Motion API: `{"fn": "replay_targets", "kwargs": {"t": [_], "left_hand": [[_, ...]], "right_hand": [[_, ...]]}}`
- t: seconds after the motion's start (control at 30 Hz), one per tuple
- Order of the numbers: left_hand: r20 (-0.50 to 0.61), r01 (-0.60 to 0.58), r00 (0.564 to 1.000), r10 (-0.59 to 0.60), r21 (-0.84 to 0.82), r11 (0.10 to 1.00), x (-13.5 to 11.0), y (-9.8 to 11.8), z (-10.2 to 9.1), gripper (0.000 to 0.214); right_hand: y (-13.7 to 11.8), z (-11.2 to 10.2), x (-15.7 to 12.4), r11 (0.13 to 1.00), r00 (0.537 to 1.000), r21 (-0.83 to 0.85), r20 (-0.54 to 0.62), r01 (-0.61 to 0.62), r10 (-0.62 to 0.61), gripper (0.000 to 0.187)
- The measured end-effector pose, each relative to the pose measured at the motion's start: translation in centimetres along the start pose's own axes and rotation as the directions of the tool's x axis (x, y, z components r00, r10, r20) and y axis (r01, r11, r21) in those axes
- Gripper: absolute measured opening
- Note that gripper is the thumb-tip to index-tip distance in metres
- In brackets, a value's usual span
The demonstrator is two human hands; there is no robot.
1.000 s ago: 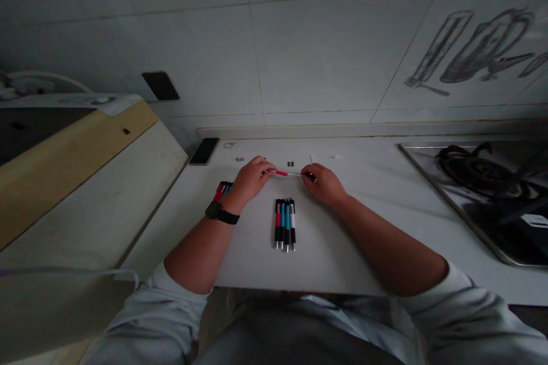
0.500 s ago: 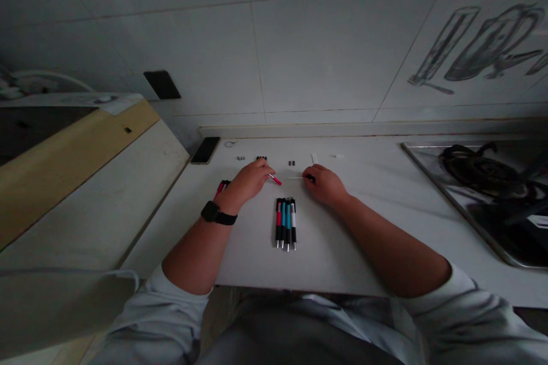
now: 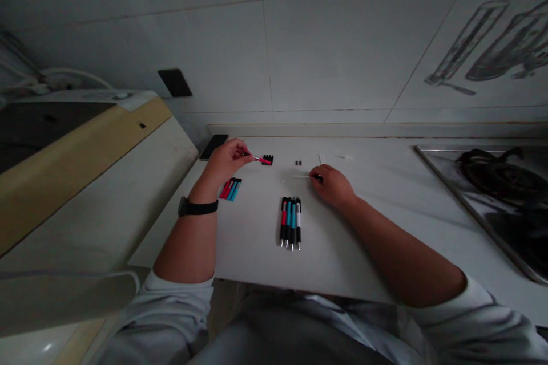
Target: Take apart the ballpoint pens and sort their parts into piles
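Observation:
My left hand (image 3: 228, 161) is closed on a red pen barrel (image 3: 264, 161), which points right across a group of small black pen parts (image 3: 268, 157). Its fingertips pinch close above the counter; anything tiny between them is hidden. My right hand (image 3: 333, 185) rests on the counter, closed on a black pen part (image 3: 318, 178) with a thin white refill (image 3: 303, 176) sticking out to the left. Below the left hand lie several red and blue pen barrels (image 3: 231, 189). Between my forearms several assembled pens (image 3: 291, 223) lie side by side.
Two small dark pieces (image 3: 298, 163) and thin white sticks (image 3: 321, 158) lie along the back of the white counter (image 3: 257, 251), with small pale pieces (image 3: 347, 157) farther right. A phone (image 3: 213, 146) is at back left. The gas stove (image 3: 492, 194) stands right, a cabinet (image 3: 171, 142) left.
My left hand has moved left and back with the red barrel, uncovering the barrels below it and the black parts. My right hand stays almost still. The view has shifted slightly.

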State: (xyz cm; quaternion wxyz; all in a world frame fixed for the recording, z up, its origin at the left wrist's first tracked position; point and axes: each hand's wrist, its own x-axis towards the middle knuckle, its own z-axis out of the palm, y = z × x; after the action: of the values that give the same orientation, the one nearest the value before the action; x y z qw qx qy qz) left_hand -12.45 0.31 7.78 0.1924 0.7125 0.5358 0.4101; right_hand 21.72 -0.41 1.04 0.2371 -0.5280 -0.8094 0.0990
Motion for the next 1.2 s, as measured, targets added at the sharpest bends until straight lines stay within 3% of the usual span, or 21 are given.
{"fn": "replay_targets", "kwargs": {"t": [0.13, 0.27, 0.37, 0.63, 0.93, 1.2], "left_hand": [[0.119, 0.098, 0.989, -0.088, -0.079, 0.992, -0.3, -1.3, -1.0, 0.027], [0.331, 0.13, 0.933, -0.144, 0.064, 0.989, -0.8, -2.5, -0.3, 0.029], [0.414, 0.133, 0.891, -0.187, 0.155, 0.979, -1.0, -3.3, 0.3, 0.022], [0.447, 0.053, 0.873, -0.193, 0.306, 0.95, -0.8, -5.0, 0.0, 0.015], [0.432, 0.076, 0.873, -0.229, 0.344, 0.936, -0.7, -5.9, -0.5, 0.016], [0.442, 0.155, 0.843, -0.305, 0.343, 0.926, -0.8, -5.8, -1.0, 0.016]], "right_hand": [[0.1, 0.0, 0.0, 1.0, 1.0, 0.028, -0.013, 0.007, -0.006, 0.018], [0.1, 0.1, 0.0, 0.999, 1.0, 0.045, -0.022, 0.017, -0.016, 0.017], [0.3, 0.3, 0.1, 0.999, 0.999, 0.048, -0.026, 0.021, -0.019, 0.018], [0.3, 0.5, 0.0, 0.997, 0.999, 0.051, -0.019, 0.051, -0.05, 0.02], [0.5, 0.5, 0.1, 0.994, 0.998, 0.089, -0.022, 0.066, -0.064, 0.019], [0.0, 0.2, 0.0, 0.977, 0.989, 0.175, -0.096, 0.125, -0.109, 0.019]]}}
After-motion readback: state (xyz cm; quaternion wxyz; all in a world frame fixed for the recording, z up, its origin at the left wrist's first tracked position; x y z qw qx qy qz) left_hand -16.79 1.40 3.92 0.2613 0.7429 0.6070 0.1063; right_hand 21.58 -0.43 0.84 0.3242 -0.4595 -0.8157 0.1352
